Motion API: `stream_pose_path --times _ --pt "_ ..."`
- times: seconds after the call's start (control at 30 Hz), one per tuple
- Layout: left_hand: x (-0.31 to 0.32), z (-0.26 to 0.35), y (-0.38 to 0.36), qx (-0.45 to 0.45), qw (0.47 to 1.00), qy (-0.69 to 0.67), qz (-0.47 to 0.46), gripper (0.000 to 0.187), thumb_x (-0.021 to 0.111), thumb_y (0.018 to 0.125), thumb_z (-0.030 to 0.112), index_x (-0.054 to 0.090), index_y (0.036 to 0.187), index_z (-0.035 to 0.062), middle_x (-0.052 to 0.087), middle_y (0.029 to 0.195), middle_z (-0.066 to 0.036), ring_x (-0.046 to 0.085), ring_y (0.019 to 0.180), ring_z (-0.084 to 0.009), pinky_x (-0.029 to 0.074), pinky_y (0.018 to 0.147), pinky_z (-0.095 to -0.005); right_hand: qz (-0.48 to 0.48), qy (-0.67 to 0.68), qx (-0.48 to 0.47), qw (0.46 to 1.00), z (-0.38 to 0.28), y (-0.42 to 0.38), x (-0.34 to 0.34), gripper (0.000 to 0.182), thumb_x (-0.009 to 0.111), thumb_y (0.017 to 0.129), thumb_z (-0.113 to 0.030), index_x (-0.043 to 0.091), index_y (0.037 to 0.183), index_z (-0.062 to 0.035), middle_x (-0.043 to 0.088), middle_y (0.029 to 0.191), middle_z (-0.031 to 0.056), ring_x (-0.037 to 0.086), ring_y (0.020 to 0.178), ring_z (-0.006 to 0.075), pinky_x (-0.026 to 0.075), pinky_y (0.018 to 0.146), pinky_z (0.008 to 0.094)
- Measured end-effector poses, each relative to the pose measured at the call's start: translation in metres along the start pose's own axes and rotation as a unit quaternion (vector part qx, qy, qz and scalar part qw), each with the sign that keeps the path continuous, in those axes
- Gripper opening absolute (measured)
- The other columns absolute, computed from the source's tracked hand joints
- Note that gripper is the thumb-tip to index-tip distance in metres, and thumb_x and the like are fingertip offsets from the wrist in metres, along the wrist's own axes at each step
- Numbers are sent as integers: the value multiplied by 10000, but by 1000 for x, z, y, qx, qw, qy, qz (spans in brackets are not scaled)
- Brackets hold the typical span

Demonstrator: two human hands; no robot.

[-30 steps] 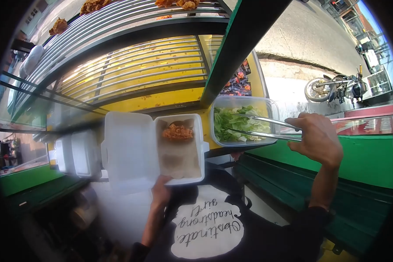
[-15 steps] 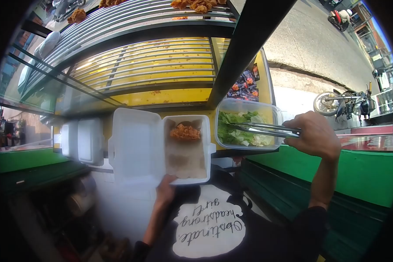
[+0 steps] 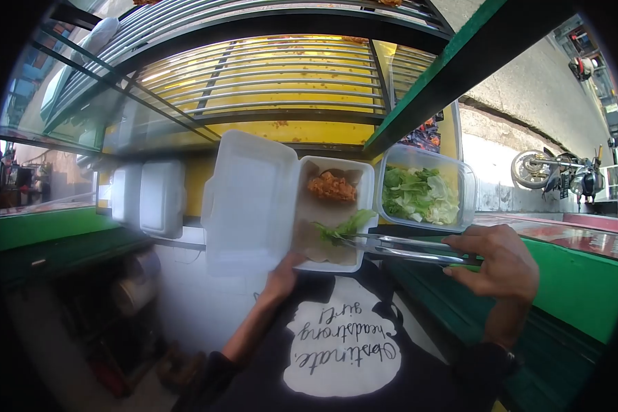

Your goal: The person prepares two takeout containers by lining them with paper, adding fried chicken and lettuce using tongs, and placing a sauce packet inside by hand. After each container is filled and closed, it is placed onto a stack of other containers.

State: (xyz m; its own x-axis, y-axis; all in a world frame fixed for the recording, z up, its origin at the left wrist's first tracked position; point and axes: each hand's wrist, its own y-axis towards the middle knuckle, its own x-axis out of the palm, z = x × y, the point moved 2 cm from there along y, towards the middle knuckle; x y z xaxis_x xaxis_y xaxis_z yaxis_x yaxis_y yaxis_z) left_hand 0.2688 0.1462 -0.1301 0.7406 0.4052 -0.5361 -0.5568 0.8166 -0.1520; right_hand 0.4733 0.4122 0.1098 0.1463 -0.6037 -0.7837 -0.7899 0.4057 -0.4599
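Note:
My right hand [image 3: 499, 266] is closed around metal tongs [image 3: 419, 249]. The tips of the tongs pinch a piece of green lettuce [image 3: 350, 225] over the near part of an open white foam takeaway box [image 3: 368, 180]. Inside the box, brown paper [image 3: 316, 215] lines the bottom and a piece of fried chicken [image 3: 333, 186] lies toward the far end. My left hand [image 3: 281, 277] grips the box at its near left corner, its other fingers partly hidden. Right of the box stands a clear plastic tub [image 3: 465, 199] of cut lettuce [image 3: 419, 196].
Closed foam boxes [image 3: 162, 199] stand at left. Beyond the box rises a display case with a metal rack [image 3: 288, 75] over a crumb-strewn yellow tray [image 3: 254, 130]. A green-black post [image 3: 446, 75] slants above the tub. A motorcycle [image 3: 563, 172] is parked outside at right.
My right hand has moved the tongs from the lettuce tub left and nearer to the foam box, bringing lettuce along. My left hand stays on the box. The camera view has shifted.

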Motion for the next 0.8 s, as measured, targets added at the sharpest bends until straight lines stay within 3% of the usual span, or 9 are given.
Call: stream_pose_path --times 0.1,0.27,0.33,0.47,0.57,0.63,0.8 --pt "-3 6 5 -37 999 -4 -32 213 720 736 -39 622 908 39 671 947 -177 649 949 -350 493 850 -392 5 -29 -21 999 -8 5 12 435 737 683 -270 696 1058 -54 664 834 129 634 663 310 501 612 394" --pt "3 0 13 27 999 6 -22 204 734 732 -27 626 893 36 664 902 -179 649 912 -353 495 824 -398 37 -17 -16 999 -2 -19 -2 538 818 591 -206 679 1085 -42 641 793 104 626 632 245 481 578 362" --pt "0 5 14 31 999 9 -14 197 733 729 -31 627 883 31 663 898 -180 648 905 -354 494 824 -399 102 -10 39 994 3 -34 -14 540 812 572 -152 681 1082 -30 633 781 97 612 603 224 479 567 345" --pt "-4 1 16 72 997 26 -5 182 729 717 -49 632 856 17 659 886 -189 645 897 -362 491 827 -406 133 -29 107 985 13 -46 -21 513 781 613 -186 686 1101 -60 639 788 112 616 610 260 485 590 375" --pt "-7 4 14 27 999 34 -16 185 731 709 -52 633 853 13 657 872 -198 645 886 -367 492 819 -406 98 -50 66 992 4 -28 -19 486 780 631 -202 690 1088 -65 633 783 103 627 633 252 483 599 386" --pt "-9 7 14 29 999 38 -15 186 733 706 -48 633 851 12 657 869 -201 645 880 -367 493 815 -405 75 -137 25 987 -10 -15 -13 486 788 612 -156 681 1074 -50 627 808 94 626 647 244 468 581 384" --pt "-11 12 14 6 999 37 -9 185 739 706 -35 632 850 10 661 869 -202 647 862 -360 493 808 -400 97 -204 39 973 -33 -9 -10 527 781 650 -196 633 1142 -81 594 855 71 623 765 252 461 618 397"
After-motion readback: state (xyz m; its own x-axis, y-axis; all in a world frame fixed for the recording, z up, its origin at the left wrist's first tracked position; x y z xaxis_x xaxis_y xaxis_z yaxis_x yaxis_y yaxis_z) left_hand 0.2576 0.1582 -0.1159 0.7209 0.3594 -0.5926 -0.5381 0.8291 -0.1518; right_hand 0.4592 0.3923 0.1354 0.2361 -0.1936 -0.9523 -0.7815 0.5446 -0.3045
